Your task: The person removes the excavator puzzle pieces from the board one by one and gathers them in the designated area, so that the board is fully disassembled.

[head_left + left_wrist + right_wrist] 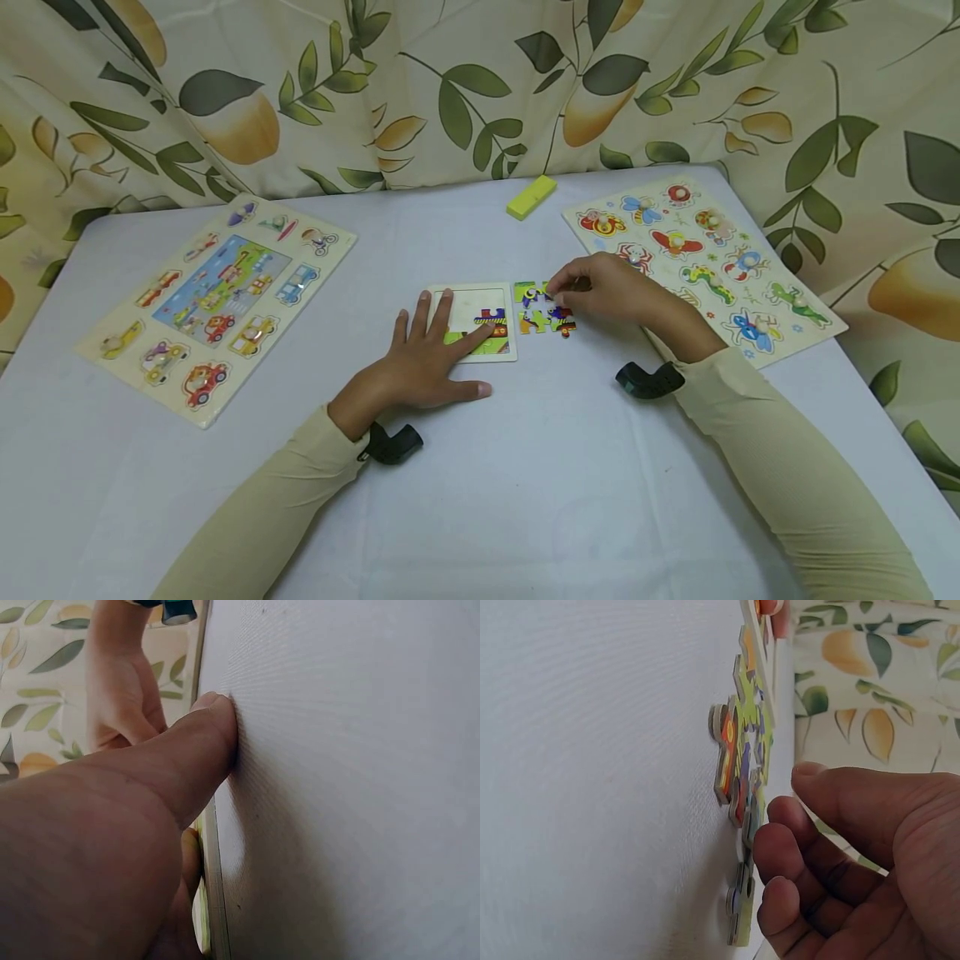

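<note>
My left hand (pixel 420 362) rests with fingers spread across a small puzzle tray (pixel 476 296). Its index finger lies over a few fitted pieces (pixel 500 330) at the tray's lower right; the thumb touches the tablecloth, as the left wrist view also shows. Just right of the tray lies a cluster of loose jigsaw pieces (pixel 534 321), green, purple and orange. Over the far right side of that cluster is my right hand (pixel 603 287), fingers loosely bent. In the right wrist view its fingertips (pixel 776 851) come right beside the pieces, and nothing shows between thumb and fingers.
A peg board with vehicles (pixel 131 371) lies at the left, and one with insects (pixel 761 312) at the right, partly beneath the right forearm. Toward the back is a yellow block (pixel 531 197). Leaf-patterned cloth (pixel 465 108) hangs behind the white-covered table (pixel 510 517).
</note>
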`<state>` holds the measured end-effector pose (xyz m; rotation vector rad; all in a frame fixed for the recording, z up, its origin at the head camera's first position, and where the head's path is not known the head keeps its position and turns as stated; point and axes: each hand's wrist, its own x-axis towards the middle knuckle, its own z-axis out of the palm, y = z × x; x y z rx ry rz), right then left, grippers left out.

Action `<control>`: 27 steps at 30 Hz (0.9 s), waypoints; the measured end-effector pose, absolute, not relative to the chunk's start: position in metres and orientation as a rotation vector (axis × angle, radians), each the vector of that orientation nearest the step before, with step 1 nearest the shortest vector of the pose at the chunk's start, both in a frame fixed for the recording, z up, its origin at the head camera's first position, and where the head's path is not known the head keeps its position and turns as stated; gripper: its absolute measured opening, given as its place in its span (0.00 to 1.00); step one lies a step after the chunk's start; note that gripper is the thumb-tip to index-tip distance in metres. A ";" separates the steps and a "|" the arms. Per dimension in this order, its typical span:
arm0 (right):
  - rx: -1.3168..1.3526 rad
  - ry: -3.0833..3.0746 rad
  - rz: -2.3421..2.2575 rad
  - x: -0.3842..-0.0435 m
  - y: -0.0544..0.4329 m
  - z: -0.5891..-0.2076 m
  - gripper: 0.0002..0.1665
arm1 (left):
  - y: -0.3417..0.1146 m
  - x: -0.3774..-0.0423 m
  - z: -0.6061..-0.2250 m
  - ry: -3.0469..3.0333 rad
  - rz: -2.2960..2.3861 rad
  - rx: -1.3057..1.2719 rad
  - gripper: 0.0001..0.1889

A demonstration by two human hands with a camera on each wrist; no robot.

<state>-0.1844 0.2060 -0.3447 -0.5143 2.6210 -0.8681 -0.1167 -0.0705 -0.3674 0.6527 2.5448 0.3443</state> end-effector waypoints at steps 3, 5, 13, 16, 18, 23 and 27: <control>-0.498 2.626 -0.869 -0.184 0.204 -0.345 0.10 | -0.070 -0.116 -0.368 2.555 0.332 0.649 0.43; -0.497 2.623 -0.869 -0.184 0.202 -0.345 0.11 | -0.069 -0.116 -0.368 2.562 0.314 0.642 0.42; -0.492 2.594 -0.907 -0.184 0.195 -0.343 0.11 | -0.066 -0.112 -0.368 2.573 0.326 0.627 0.42; -0.521 2.590 -0.926 -0.185 0.192 -0.341 0.11 | -0.067 -0.112 -0.367 2.579 0.321 0.632 0.43; -0.533 2.592 -0.930 -0.185 0.189 -0.340 0.12 | -0.067 -0.112 -0.366 2.582 0.323 0.636 0.43; -0.566 2.581 -0.938 -0.186 0.182 -0.340 0.12 | -0.067 -0.113 -0.363 2.583 0.309 0.648 0.41; -0.603 2.571 -0.934 -0.187 0.178 -0.340 0.11 | -0.068 -0.115 -0.362 2.579 0.281 0.653 0.41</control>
